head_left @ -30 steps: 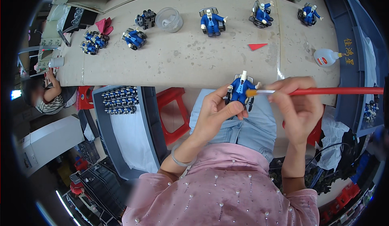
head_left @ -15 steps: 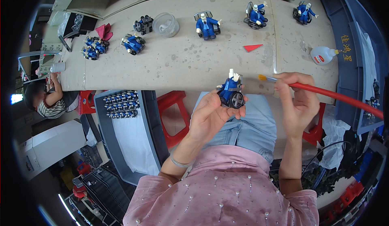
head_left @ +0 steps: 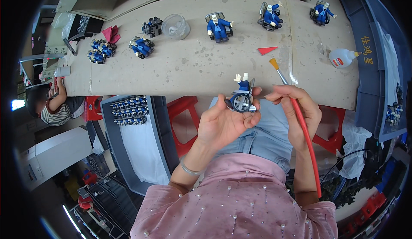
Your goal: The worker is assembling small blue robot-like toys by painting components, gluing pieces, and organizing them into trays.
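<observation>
In my left hand (head_left: pixel 218 126), thumb and fingers grip a small wheelchair figure (head_left: pixel 243 98) in a blue suit, a large spoked wheel facing me and a pale hand raised. My right hand (head_left: pixel 304 113), close beside it on the right, pinches a paintbrush (head_left: pixel 308 141). Its red handle slants down along my forearm, and its yellowish bristles point up over the table edge, apart from the figure. Like figures stand along the table: one at the middle (head_left: pixel 219 27), one farther right (head_left: pixel 271 17), one at far right (head_left: pixel 322 13) and one at left (head_left: pixel 141 47).
A clear round tub (head_left: pixel 176 27) stands beside a black wheelchair part (head_left: pixel 152 26). A white bottle (head_left: pixel 342 59) and a red triangle (head_left: pixel 268 50) lie on the table (head_left: pixel 189 74). A grey crate (head_left: pixel 159 140) with several figures sits left; a blue crate (head_left: pixel 372 80) stands right. Another person (head_left: pixel 53 108) works at far left.
The figure has turned in my left hand, so its wheel now faces me. My right hand has shifted left and lower, swinging the brush from pointing left to pointing up.
</observation>
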{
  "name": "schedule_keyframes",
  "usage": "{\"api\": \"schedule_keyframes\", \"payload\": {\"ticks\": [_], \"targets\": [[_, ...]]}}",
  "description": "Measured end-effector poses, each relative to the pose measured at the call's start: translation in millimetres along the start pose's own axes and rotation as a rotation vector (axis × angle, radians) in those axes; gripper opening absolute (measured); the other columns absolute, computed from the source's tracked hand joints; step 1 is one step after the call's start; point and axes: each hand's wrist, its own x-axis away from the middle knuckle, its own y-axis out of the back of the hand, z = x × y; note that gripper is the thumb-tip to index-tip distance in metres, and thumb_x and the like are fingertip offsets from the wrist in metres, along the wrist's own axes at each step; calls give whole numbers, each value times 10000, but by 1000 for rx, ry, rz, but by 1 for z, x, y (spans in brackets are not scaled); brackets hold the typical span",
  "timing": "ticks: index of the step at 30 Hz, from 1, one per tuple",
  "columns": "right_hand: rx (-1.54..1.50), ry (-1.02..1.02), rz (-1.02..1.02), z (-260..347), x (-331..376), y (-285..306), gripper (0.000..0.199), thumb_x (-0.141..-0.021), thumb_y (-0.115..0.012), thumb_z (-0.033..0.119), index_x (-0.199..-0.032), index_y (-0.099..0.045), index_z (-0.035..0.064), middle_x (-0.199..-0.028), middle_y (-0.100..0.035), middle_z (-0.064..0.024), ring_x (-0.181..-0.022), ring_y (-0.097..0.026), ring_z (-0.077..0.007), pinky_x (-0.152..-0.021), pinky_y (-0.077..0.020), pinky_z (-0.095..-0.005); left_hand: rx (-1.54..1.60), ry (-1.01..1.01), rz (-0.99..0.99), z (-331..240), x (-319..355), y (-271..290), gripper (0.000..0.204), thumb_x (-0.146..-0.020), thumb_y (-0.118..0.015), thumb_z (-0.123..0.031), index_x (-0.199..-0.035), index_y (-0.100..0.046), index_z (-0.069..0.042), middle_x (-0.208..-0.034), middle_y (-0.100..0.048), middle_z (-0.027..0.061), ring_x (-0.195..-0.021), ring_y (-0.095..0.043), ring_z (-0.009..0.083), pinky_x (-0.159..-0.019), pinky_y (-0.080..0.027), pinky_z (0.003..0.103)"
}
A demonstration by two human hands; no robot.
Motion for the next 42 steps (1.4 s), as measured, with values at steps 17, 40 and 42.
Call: {"api": "schedule_keyframes", "payload": {"ticks": [17, 40, 42], "targets": [[-104, 149, 64, 6, -9, 8, 246, -842, -645, 209, -875, -682, -33, -761, -622, -109, -677, -559, -152, -608, -432, -259, 86, 196, 32, -3, -3, -5, 675, -971, -224, -475, -1406, -222, 40, -896, -500, 162, -602, -442, 186, -520, -354, 248], [-28, -27, 108, -1, -10, -5, 215, -723, -698, -47, -927, -649, -4, -857, -640, -59, -757, -576, -120, -699, -455, -242, 112, 307, 66, -2, -4, 4, 641, -950, -136, -469, -1233, -455, 10, -574, -414, 81, -406, -351, 136, -402, -317, 254], [-56, -51, 119, -1, -9, -7, 203, -731, -694, -51, -921, -638, -6, -849, -633, -51, -765, -576, -106, -710, -462, -233, 165, 262, 119, 2, -3, 9, 628, -950, -146, -478, -1196, -478, -5, -567, -401, 83, -399, -344, 137, -406, -326, 250]]}}
